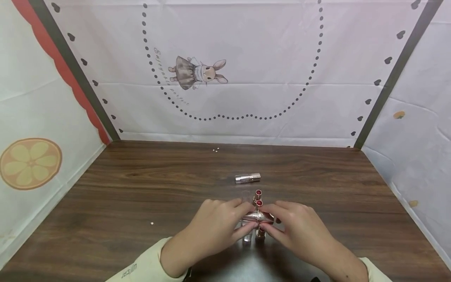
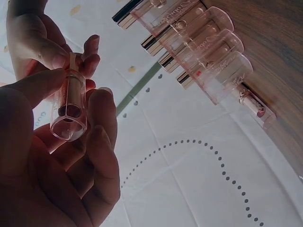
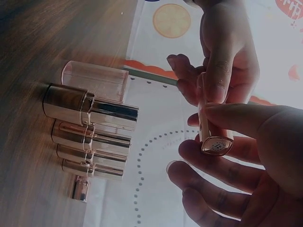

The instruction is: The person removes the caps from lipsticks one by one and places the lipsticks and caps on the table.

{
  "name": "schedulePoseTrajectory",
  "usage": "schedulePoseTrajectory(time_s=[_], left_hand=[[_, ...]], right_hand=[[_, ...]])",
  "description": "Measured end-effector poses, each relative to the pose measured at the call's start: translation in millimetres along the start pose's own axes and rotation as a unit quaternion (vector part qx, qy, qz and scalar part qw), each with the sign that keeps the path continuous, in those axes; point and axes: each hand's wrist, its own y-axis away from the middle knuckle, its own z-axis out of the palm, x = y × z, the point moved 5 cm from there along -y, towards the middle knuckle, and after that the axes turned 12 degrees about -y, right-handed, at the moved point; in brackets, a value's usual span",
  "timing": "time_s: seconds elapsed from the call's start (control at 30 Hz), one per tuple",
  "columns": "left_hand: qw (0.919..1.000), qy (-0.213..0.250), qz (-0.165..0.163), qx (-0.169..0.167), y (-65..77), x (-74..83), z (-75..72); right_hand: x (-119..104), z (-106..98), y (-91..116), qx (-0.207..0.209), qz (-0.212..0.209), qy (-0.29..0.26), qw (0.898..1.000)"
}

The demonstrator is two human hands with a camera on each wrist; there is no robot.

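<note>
Both hands hold one capped lipstick (image 1: pixel 258 217) crosswise over the table. My left hand (image 1: pixel 216 219) pinches its clear cap end, between thumb and fingers, on the left. My right hand (image 1: pixel 301 225) grips the shiny metallic base end; in the right wrist view its square bottom label (image 3: pixel 218 146) faces the camera. Below the hands stand several uncapped lipsticks (image 3: pixel 113 114) in a row, metallic, red at the tips in the head view. Beside them runs a row of clear pinkish caps (image 2: pixel 220 71), standing upright. The hands partly cover both rows in the head view.
Behind the rows another capped lipstick (image 1: pixel 248 178) lies on its side on the dark wood table (image 1: pixel 169 168). Small white flecks (image 1: pixel 216 150) dot the table's far part, with one more (image 1: pixel 152 223) at left. Printed cloth walls (image 1: pixel 264 98) enclose the back and sides.
</note>
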Motion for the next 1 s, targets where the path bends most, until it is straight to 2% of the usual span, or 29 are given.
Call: schedulePoseTrajectory(time_s=[1.0], left_hand=[[0.9999,0.006,-0.005,-0.013,0.7,-0.5,2.1]], right_hand=[[1.3,1.1,-0.5,-0.017,0.022,0.004,1.000]])
